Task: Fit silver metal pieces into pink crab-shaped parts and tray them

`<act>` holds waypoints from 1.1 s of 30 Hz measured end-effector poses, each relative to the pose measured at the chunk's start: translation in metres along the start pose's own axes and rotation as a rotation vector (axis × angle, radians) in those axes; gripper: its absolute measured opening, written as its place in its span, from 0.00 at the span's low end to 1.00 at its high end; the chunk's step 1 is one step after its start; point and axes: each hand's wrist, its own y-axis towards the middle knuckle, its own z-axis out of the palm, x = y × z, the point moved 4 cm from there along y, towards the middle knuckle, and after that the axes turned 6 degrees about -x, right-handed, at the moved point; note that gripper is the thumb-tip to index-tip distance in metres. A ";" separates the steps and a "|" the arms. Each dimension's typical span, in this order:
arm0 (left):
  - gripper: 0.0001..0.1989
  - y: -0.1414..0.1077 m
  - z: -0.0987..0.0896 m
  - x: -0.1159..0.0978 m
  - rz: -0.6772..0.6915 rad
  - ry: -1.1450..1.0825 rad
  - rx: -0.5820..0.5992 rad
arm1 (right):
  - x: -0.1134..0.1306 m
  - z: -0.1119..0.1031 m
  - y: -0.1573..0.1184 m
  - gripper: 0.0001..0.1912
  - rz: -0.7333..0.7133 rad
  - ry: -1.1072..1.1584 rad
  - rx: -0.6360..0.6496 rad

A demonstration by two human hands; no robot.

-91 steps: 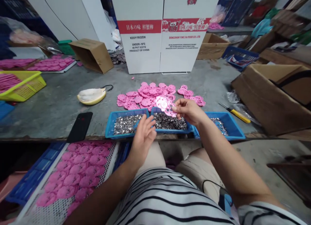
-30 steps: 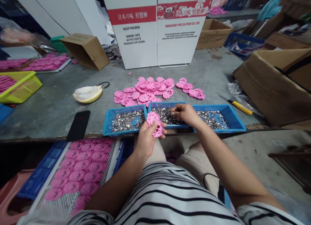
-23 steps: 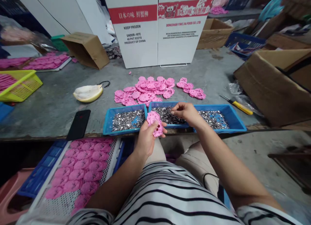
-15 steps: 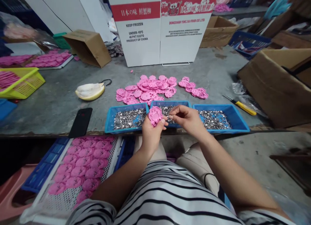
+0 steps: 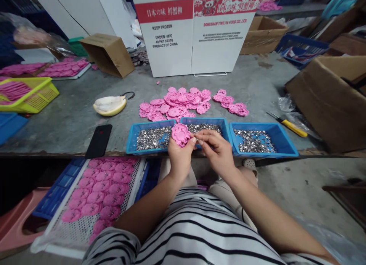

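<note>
A pink flower-edged plastic piece (image 5: 180, 134) is gripped in my left hand (image 5: 180, 154), held just above the near rims of the blue trays. My right hand (image 5: 217, 148) is pinched at the piece's lower right edge, close to my left thumb. Whatever lies between those fingertips is too small to make out. Small shiny metal parts cover the floors of the left blue tray (image 5: 131, 143), the middle blue tray (image 5: 227, 131) and the right blue tray (image 5: 281, 137). Beyond them a loose heap of pink pieces (image 5: 180, 101) lies on the grey table.
A yellow-handled screwdriver (image 5: 294, 127) lies right of the trays. To the left are a black phone (image 5: 98, 141), a fruit rind (image 5: 110, 106) and a yellow basket (image 5: 42, 95). Below the table edge, a white perforated tray (image 5: 65, 232) carries rows of pink pieces. A white carton (image 5: 171, 61) stands behind.
My right hand has moved left, from over the middle tray to the edge of the pink piece. The whole view has shifted slightly.
</note>
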 end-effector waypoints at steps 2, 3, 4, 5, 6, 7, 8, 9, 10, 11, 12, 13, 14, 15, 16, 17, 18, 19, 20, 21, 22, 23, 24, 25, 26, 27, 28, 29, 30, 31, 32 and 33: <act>0.15 0.001 -0.003 0.001 0.035 0.048 -0.021 | 0.001 0.001 -0.001 0.10 0.056 0.042 0.019; 0.15 0.002 -0.005 0.001 0.050 0.069 -0.031 | 0.002 0.002 -0.002 0.11 0.075 0.055 0.027; 0.15 0.002 -0.006 0.002 0.066 0.087 -0.040 | 0.003 0.002 -0.002 0.11 0.086 0.063 0.031; 0.15 0.003 -0.007 0.002 0.085 0.106 -0.045 | 0.004 0.002 -0.003 0.12 0.090 0.064 0.032; 0.15 0.003 -0.008 0.001 0.109 0.127 -0.049 | 0.005 0.003 -0.004 0.12 0.087 0.062 0.029; 0.15 0.002 -0.008 -0.001 0.140 0.149 -0.052 | 0.006 0.003 -0.006 0.12 0.081 0.056 0.023; 0.14 0.002 -0.009 -0.003 0.179 0.174 -0.055 | 0.007 0.004 -0.007 0.13 0.074 0.050 0.014; 0.14 0.001 -0.008 -0.005 0.223 0.201 -0.056 | 0.009 0.004 -0.009 0.13 0.067 0.043 0.008; 0.13 0.001 -0.008 -0.007 0.269 0.230 -0.058 | 0.010 0.005 -0.010 0.14 0.061 0.037 0.006; 0.13 0.000 -0.008 -0.010 0.315 0.257 -0.059 | 0.011 0.006 -0.011 0.14 0.056 0.033 0.009; 0.13 -0.001 -0.008 -0.012 0.357 0.280 -0.059 | 0.012 0.007 -0.012 0.15 0.053 0.030 0.015; 0.13 -0.001 -0.009 -0.013 0.393 0.298 -0.057 | 0.013 0.007 -0.012 0.14 0.053 0.028 0.023; 0.13 -0.001 -0.009 -0.013 0.422 0.314 -0.052 | 0.013 0.007 -0.011 0.14 0.052 0.026 0.030; 0.13 0.000 -0.009 -0.014 0.441 0.330 -0.046 | 0.013 0.007 -0.010 0.13 0.052 0.022 0.033; 0.14 0.001 -0.010 -0.013 0.450 0.346 -0.039 | 0.013 0.007 -0.008 0.12 0.053 0.016 0.032; 0.14 0.002 -0.011 -0.013 0.449 0.361 -0.030 | 0.012 0.006 -0.006 0.10 0.052 0.010 0.030; 0.15 0.003 -0.012 -0.012 0.440 0.374 -0.020 | 0.011 0.005 -0.003 0.09 0.050 0.003 0.028; 0.15 0.005 -0.013 -0.011 0.421 0.380 -0.008 | 0.009 0.004 0.000 0.07 0.050 -0.002 0.025; 0.15 0.006 -0.013 -0.011 0.393 0.377 0.011 | 0.008 0.004 0.002 0.06 0.056 -0.007 0.023; 0.15 0.007 -0.013 -0.010 0.357 0.364 0.036 | 0.006 0.003 0.005 0.05 0.070 -0.009 0.019; 0.14 0.008 -0.013 -0.010 0.315 0.346 0.066 | 0.003 0.003 0.007 0.04 0.093 -0.007 0.015; 0.13 0.008 -0.013 -0.010 0.272 0.326 0.094 | 0.001 0.003 0.009 0.03 0.120 -0.001 0.013; 0.13 0.008 -0.013 -0.010 0.233 0.307 0.118 | -0.002 0.004 0.011 0.04 0.150 0.012 0.014; 0.13 0.007 -0.013 -0.011 0.201 0.288 0.136 | -0.004 0.004 0.013 0.05 0.178 0.031 0.021; 0.13 0.007 -0.013 -0.012 0.178 0.270 0.147 | -0.006 0.005 0.014 0.08 0.202 0.056 0.033; 0.14 0.006 -0.012 -0.013 0.162 0.254 0.154 | -0.007 0.006 0.016 0.11 0.221 0.082 0.049; 0.14 0.006 -0.012 -0.014 0.148 0.240 0.159 | -0.008 0.006 0.017 0.13 0.237 0.109 0.065; 0.15 0.005 -0.012 -0.015 0.133 0.229 0.161 | -0.009 0.006 0.018 0.16 0.253 0.134 0.081; 0.16 0.005 -0.011 -0.015 0.112 0.219 0.165 | -0.009 0.006 0.019 0.17 0.265 0.153 0.095; 0.16 0.005 -0.011 -0.016 0.086 0.208 0.169 | -0.009 0.006 0.020 0.18 0.276 0.167 0.110; 0.17 0.005 -0.010 -0.016 0.055 0.193 0.178 | -0.008 0.005 0.021 0.19 0.289 0.181 0.124; 0.18 0.005 -0.009 -0.017 0.014 0.165 0.200 | -0.007 0.004 0.021 0.19 0.307 0.198 0.138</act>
